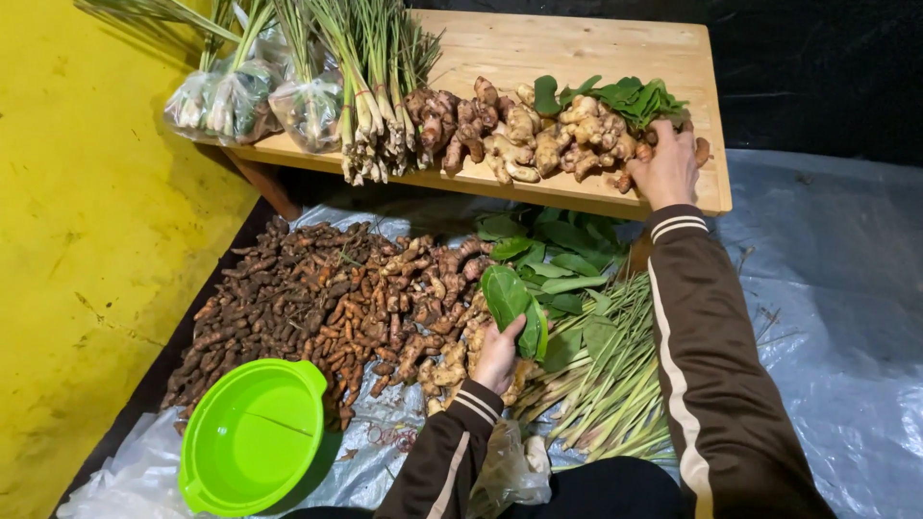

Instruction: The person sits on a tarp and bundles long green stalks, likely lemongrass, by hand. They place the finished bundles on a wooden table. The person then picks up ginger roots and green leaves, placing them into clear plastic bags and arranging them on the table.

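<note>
Left hand [498, 354] gripping folded green leaves [513, 304] above root pile [317, 308] on plastic sheet [827, 288]; right hand [665, 168] closed around ginger [538, 139] and leaves at wooden bench [577, 48] edge, near lemongrass [375, 86]

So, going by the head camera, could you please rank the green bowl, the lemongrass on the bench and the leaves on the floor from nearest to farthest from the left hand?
From the left hand, which holds green leaves:
1. Leaves on the floor, just beyond it, to the right.
2. Green bowl, lower left on the plastic sheet.
3. Lemongrass on the bench, far up top.
</note>
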